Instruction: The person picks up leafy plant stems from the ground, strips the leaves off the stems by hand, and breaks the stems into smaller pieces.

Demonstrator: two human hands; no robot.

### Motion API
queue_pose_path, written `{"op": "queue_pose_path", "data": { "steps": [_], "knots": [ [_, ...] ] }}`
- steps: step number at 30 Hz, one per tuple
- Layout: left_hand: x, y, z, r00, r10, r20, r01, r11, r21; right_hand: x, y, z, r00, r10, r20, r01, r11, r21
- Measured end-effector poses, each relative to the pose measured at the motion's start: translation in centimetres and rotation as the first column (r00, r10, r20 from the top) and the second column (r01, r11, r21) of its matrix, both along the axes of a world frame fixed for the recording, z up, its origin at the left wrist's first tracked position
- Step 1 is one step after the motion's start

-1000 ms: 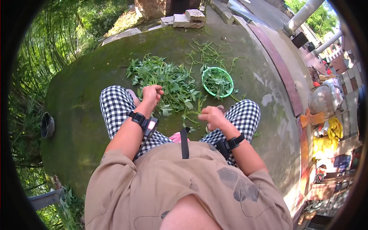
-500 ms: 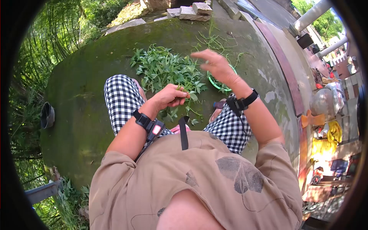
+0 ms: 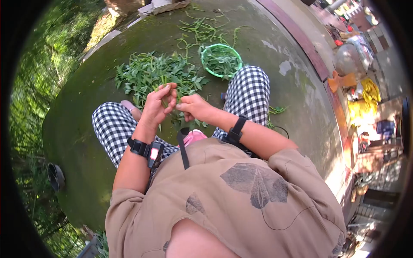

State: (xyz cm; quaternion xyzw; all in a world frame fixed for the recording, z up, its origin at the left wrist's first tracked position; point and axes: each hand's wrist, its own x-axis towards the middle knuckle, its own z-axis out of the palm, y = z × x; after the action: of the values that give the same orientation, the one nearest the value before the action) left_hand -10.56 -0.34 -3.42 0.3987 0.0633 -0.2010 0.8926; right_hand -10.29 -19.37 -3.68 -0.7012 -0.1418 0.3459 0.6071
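My left hand [image 3: 158,104] is closed around green leafy stems, which stick up past its fingers. Close beside it, my right hand [image 3: 194,106] pinches at the lower part of the same stems, its fingertips almost touching the left ones. Just beyond both hands, a heap of cut leafy greens [image 3: 144,75] lies on the ground. To the right of that heap stands a round basket with a bright green rim [image 3: 239,59], holding loose leaves. Behind the basket, bare green stems [image 3: 202,31] are scattered.
My knees in checked trousers [image 3: 247,92] flank the work area. A dark pot-like container [image 3: 56,176] sits far left on the mossy concrete [image 3: 81,142]. Stone blocks [image 3: 170,6] lie at the back. On the right are an orange stool [image 3: 342,81] and yellow cloth [image 3: 365,99].
My right hand has come back from near the basket to meet my left hand at the stems. The view has shifted, and the basket now shows fully.
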Motion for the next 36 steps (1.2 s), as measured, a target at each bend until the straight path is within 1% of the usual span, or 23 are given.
{"op": "queue_pose_path", "data": {
  "steps": [2, 4, 6, 7, 9, 10, 11, 13, 15, 16, 18, 19, 20, 22, 23, 24, 25, 28, 29, 31, 33, 34, 36],
  "knots": [
    [-0.3, -0.7, 1.7, 1.0, 0.023, -0.002, -0.023, 0.997, 0.072, -0.6, -0.3, 1.0, 0.984, -0.156, 0.09, 0.156, 0.988, 0.016],
    [-0.3, -0.3, 1.5, 0.999, 0.052, 0.016, -0.054, 0.987, 0.154, -0.6, -2.5, 3.3, 0.957, -0.194, 0.217, 0.203, 0.979, -0.02],
    [-0.2, 0.0, 1.6, 0.997, 0.081, 0.007, -0.079, 0.951, 0.299, -0.7, -6.6, 6.8, 0.912, -0.308, 0.269, 0.296, 0.951, 0.085],
    [-0.1, 0.1, 1.5, 0.997, 0.081, 0.008, -0.08, 0.948, 0.307, -0.8, -9.5, 8.6, 0.872, -0.344, 0.348, 0.357, 0.934, 0.03],
    [-0.4, -1.3, 2.9, 0.995, 0.104, -0.002, -0.096, 0.925, 0.368, -1.7, -15.9, 11.9, 0.792, -0.489, 0.364, 0.5, 0.863, 0.071],
    [-0.4, -1.8, 2.9, 0.993, 0.117, -0.007, -0.102, 0.898, 0.428, -2.6, -18.9, 12.6, 0.735, -0.594, 0.326, 0.612, 0.789, 0.057],
    [-0.2, -2.2, 2.4, 0.993, 0.118, 0.008, -0.11, 0.888, 0.447, -3.7, -21.9, 13.0, 0.679, -0.647, 0.347, 0.689, 0.725, 0.004],
    [0.0, -3.6, 1.8, 0.995, 0.1, 0.016, -0.094, 0.85, 0.518, -6.3, -27.8, 10.7, 0.607, -0.732, 0.308, 0.788, 0.603, -0.121],
    [-0.3, -4.7, 2.3, 0.998, 0.064, -0.002, -0.049, 0.784, 0.619, -9.8, -32.8, 5.2, 0.576, -0.731, 0.365, 0.817, 0.497, -0.294],
    [-0.1, -4.9, 1.9, 0.997, 0.051, -0.057, -0.005, 0.788, 0.616, -11.6, -34.1, 2.9, 0.569, -0.759, 0.317, 0.809, 0.446, -0.384],
    [0.4, -4.9, 0.0, 0.986, 0.028, -0.166, 0.079, 0.791, 0.606, -14.2, -35.0, -1.7, 0.547, -0.801, 0.244, 0.767, 0.362, -0.53],
    [0.5, -5.3, -0.9, 0.982, 0.032, -0.184, 0.1, 0.741, 0.664, -14.9, -35.2, -4.3, 0.536, -0.815, 0.219, 0.741, 0.329, -0.585],
    [0.7, -4.7, -2.5, 0.964, 0.012, -0.264, 0.171, 0.735, 0.656, -15.6, -35.1, -6.9, 0.524, -0.829, 0.195, 0.71, 0.298, -0.638],
    [1.1, -2.8, -5.9, 0.91, -0.021, -0.414, 0.302, 0.719, 0.626, -15.6, -34.3, -12.7, 0.56, -0.785, 0.265, 0.685, 0.259, -0.682],
    [0.9, -2.5, -7.0, 0.896, 0.006, -0.444, 0.316, 0.694, 0.647, -15.1, -33.6, -15.2, 0.579, -0.758, 0.299, 0.673, 0.237, -0.701],
    [0.6, -2.3, -7.9, 0.881, 0.037, -0.471, 0.328, 0.67, 0.666, -14.4, -33.0, -17.1, 0.593, -0.763, 0.258, 0.657, 0.273, -0.703],
    [0.3, -2.3, -8.2, 0.866, 0.07, -0.495, 0.339, 0.646, 0.684, -13.5, -32.3, -18.2, 0.588, -0.797, 0.139, 0.615, 0.329, -0.717],
    [-0.6, -1.8, -8.9, 0.873, 0.089, -0.48, 0.314, 0.649, 0.693, -11.4, -30.3, -20.5, 0.772, -0.625, 0.111, 0.465, 0.436, -0.771],
    [-0.8, -1.1, -9.8, 0.891, 0.075, -0.447, 0.293, 0.657, 0.695, -11.3, -29.9, -20.9, 0.772, -0.625, 0.116, 0.455, 0.416, -0.787],
    [-1.1, -0.3, -10.4, 0.913, 0.068, -0.402, 0.28, 0.611, 0.741, -11.0, -29.5, -20.5, 0.775, -0.619, 0.124, 0.434, 0.379, -0.817],
    [-1.3, 0.8, -11.4, 0.93, 0.07, -0.36, 0.261, 0.563, 0.784, -11.4, -30.6, -22.3, 0.772, -0.625, 0.112, 0.434, 0.391, -0.812],
    [-1.5, 1.1, -11.5, 0.924, 0.077, -0.374, 0.286, 0.507, 0.813, -11.8, -31.6, -23.4, 0.77, -0.63, 0.104, 0.433, 0.396, -0.809],
    [-1.9, 1.8, -11.7, 0.913, 0.088, -0.398, 0.336, 0.39, 0.857, -12.7, -34.0, -25.8, 0.646, -0.749, 0.146, 0.494, 0.264, -0.829]
  ]
}}
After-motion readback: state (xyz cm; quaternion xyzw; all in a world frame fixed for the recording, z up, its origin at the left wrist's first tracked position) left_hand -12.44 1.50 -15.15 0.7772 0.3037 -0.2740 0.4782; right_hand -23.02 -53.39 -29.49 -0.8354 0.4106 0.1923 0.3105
